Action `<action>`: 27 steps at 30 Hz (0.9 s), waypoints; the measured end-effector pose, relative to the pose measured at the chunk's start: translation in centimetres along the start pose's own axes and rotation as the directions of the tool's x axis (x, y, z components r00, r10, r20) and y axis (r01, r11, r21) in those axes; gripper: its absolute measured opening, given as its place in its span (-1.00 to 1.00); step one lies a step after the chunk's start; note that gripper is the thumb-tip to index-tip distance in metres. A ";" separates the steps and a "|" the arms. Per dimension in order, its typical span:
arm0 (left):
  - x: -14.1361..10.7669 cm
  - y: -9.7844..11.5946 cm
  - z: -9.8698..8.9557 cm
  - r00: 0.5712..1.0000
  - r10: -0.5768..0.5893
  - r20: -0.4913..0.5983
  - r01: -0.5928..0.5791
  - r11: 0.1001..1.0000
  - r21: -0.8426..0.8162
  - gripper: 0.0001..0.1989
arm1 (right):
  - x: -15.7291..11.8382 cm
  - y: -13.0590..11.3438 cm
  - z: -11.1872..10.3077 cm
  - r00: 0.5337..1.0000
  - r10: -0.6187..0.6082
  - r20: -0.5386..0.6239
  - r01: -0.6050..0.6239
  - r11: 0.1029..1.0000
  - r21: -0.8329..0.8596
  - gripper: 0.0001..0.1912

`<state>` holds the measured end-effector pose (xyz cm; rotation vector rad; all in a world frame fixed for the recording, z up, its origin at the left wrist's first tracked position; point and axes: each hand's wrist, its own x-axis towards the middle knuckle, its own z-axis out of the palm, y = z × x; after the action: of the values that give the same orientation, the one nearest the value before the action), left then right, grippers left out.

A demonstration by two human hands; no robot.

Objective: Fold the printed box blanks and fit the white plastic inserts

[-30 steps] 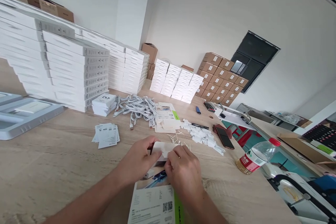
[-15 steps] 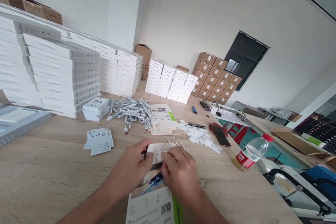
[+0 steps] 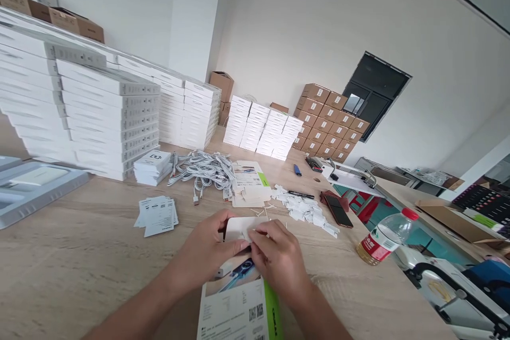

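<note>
A printed box [image 3: 235, 308] with a green side and QR codes lies at the bottom centre, its white top flap [image 3: 239, 227] standing at the far end. My left hand [image 3: 213, 244] is closed on that end from the left, thumb stretched across the flap. On the right, my right hand [image 3: 279, 255] has its fingers pinched at the flap; what sits between its fingertips is too small to tell. Just beyond the hands are thin white sticks [image 3: 261, 212] and a heap of small white tags [image 3: 306, 208].
White cables [image 3: 207, 170], flat cards [image 3: 251, 183] and a leaflet pile [image 3: 159, 215] lie on the table [image 3: 87, 260]. Tall white box stacks [image 3: 107, 111] stand at the left. A bottle [image 3: 388, 236] and a phone [image 3: 338, 210] are at the right.
My left thumb has moved right across the flap, towards my right fingertips. The view has shifted slightly, so the scene appears a little further right.
</note>
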<state>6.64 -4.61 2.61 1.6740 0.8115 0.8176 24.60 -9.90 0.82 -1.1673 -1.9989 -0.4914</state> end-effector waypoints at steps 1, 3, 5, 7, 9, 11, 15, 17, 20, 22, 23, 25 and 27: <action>0.0 0.1 -0.1 1.000 -0.010 0.001 0.010 1.000 0.004 -0.81 | 0.0 0.4 -0.2 1.000 -0.018 0.005 0.018 0.999 0.036 -0.73; -0.1 0.2 -0.2 1.000 -0.022 -0.002 0.022 0.999 0.033 -0.83 | 0.1 0.9 -0.5 0.999 -0.037 0.004 0.036 0.995 0.093 -0.75; -0.1 0.3 -0.4 1.000 -0.006 -0.008 0.006 0.998 0.062 -0.85 | 0.1 1.4 -0.7 0.999 -0.033 -0.009 0.034 0.992 0.125 -0.79; -0.1 0.2 -0.5 0.999 0.031 -0.014 -0.030 0.995 0.093 -0.88 | 0.1 1.6 -0.7 0.999 -0.020 -0.024 0.023 0.990 0.141 -0.84; -0.1 0.2 -0.6 0.998 0.061 -0.014 -0.059 0.991 0.119 -0.88 | 0.1 1.8 -0.7 0.999 -0.009 -0.034 0.015 0.988 0.152 -0.88; -0.1 0.1 -0.6 0.998 0.067 -0.007 -0.065 0.990 0.124 -0.85 | 0.1 1.9 -0.8 1.000 -0.007 -0.028 0.012 0.986 0.164 -0.91; -0.2 0.2 -0.6 0.998 0.062 0.029 -0.065 0.990 0.123 -0.87 | 0.4 1.9 -1.2 0.999 -0.041 0.011 0.038 0.983 0.180 -0.94; -0.2 0.1 -0.6 0.997 0.056 0.045 -0.062 0.990 0.127 -0.89 | 0.5 1.9 -1.3 0.998 -0.059 0.031 0.053 0.983 0.174 -0.94; -0.1 -0.3 -0.7 0.997 0.046 0.066 -0.053 0.993 0.106 -0.87 | 0.6 1.9 -1.5 0.995 -0.074 0.072 0.061 0.984 0.170 -0.93; 0.1 -0.6 -0.8 0.996 0.045 0.077 -0.053 0.994 0.098 -0.86 | 0.5 1.9 -1.5 0.992 -0.083 0.096 0.065 0.982 0.179 -0.91; 0.1 -0.7 -0.8 0.996 0.046 0.077 -0.054 0.993 0.101 -0.86 | 0.5 1.9 -1.4 0.991 -0.086 0.104 0.065 0.980 0.187 -0.90; 0.2 -0.9 -0.8 0.996 0.045 0.079 -0.053 0.993 0.103 -0.87 | 0.4 2.0 -1.3 0.990 -0.084 0.111 0.061 0.978 0.197 -0.89; 0.2 -1.0 -0.9 0.996 0.038 0.085 -0.046 0.994 0.096 -0.86 | 0.4 2.2 -1.1 0.990 -0.081 0.116 0.056 0.978 0.202 -0.90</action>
<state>5.95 -3.77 1.88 1.8049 0.7714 0.7420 26.82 -9.34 1.73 -1.0297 -2.1460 -0.2513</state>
